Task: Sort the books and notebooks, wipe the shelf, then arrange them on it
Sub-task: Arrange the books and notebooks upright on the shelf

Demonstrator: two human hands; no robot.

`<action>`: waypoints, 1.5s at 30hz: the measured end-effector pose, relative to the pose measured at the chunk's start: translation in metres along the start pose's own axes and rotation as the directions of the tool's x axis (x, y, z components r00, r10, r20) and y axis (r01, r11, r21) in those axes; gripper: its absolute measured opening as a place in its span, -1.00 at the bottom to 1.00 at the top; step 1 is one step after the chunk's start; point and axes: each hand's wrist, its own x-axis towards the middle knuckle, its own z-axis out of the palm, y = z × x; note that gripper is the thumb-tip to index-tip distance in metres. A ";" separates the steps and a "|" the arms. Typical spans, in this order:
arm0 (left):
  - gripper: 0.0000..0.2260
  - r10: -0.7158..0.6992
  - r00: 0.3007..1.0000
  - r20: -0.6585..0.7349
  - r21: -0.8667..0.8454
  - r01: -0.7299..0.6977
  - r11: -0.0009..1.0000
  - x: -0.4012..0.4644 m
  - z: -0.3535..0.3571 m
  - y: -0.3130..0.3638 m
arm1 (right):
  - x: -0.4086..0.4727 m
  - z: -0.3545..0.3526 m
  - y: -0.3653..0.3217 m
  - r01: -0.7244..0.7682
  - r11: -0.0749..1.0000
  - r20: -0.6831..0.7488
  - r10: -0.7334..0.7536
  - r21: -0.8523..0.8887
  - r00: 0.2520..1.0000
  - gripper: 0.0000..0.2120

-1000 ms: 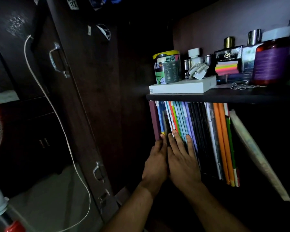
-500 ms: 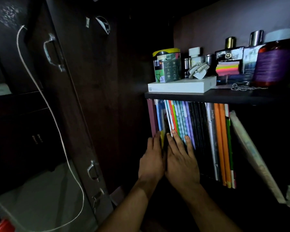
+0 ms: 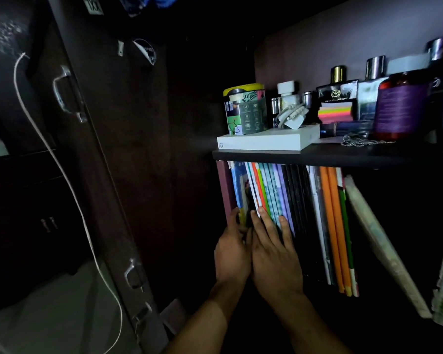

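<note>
Both hands press flat, fingers straight, against a row of upright books and notebooks (image 3: pixel 292 213) under a dark shelf board (image 3: pixel 343 155): the left hand (image 3: pixel 232 254) at the row's left end, the right hand (image 3: pixel 275 256) touching it alongside. Above, a white box (image 3: pixel 266 141), a tin (image 3: pixel 244 108) and bottles crowd the board.

Viewpoint: one head-worn wide-angle camera, looking forward and slightly down.
Facing: toward the shelf board (image 3: pixel 330 155), seen from its front left.
Nearness: close; the row of books (image 3: pixel 299 215) under the shelf board fills centre frame.
Shared coverage: none, single view.
</note>
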 end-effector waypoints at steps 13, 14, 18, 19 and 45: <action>-0.72 -0.045 0.995 0.087 0.373 0.009 0.928 0.019 0.010 0.003 | 0.000 0.005 -0.001 -0.012 1.000 -0.018 0.012 -0.004 1.000 -0.25; -0.69 -0.048 0.996 0.072 0.323 0.023 0.946 0.017 0.008 0.003 | 0.000 0.004 -0.001 -0.012 1.000 -0.027 0.012 0.004 1.000 -0.26; -0.64 -0.030 0.999 -0.040 0.067 0.033 0.997 0.008 0.002 -0.007 | 0.001 0.001 -0.002 -0.013 0.999 -0.054 0.015 0.040 0.998 -0.29; -0.65 -0.027 0.998 -0.063 0.006 0.027 1.000 0.007 0.002 -0.008 | 0.001 0.000 -0.002 -0.013 0.999 -0.055 0.016 0.047 0.998 -0.28; -0.75 -0.086 0.995 0.045 0.200 0.075 0.977 0.007 -0.001 0.001 | 0.001 0.000 -0.003 -0.035 0.999 -0.011 0.036 0.014 0.999 -0.26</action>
